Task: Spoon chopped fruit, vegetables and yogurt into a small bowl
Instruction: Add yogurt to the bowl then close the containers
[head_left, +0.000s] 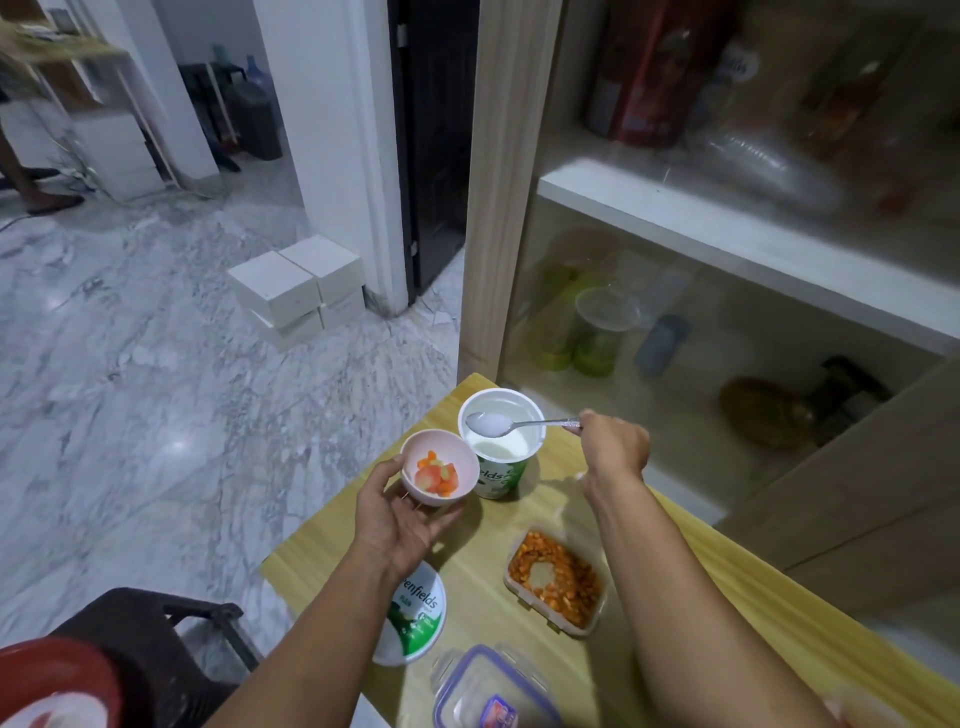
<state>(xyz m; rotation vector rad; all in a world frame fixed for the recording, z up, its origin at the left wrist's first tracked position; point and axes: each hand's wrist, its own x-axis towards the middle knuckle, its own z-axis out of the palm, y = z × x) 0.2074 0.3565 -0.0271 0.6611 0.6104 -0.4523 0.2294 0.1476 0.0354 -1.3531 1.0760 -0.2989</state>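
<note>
My left hand cradles a small pink bowl from below, lifted off the table and tilted toward the tub. Inside it lie chopped orange, red and pale green pieces. My right hand grips the handle of a metal spoon whose bowl carries a heap of white yogurt. The spoon hovers over the open green-and-white yogurt tub, just right of the pink bowl. A clear rectangular container of chopped orange pieces sits on the table under my right forearm.
The yogurt lid lies near the wooden table's left edge, and a clear container lid with a blue rim lies at the front. A glass-fronted cabinet stands behind. A dark chair is at lower left.
</note>
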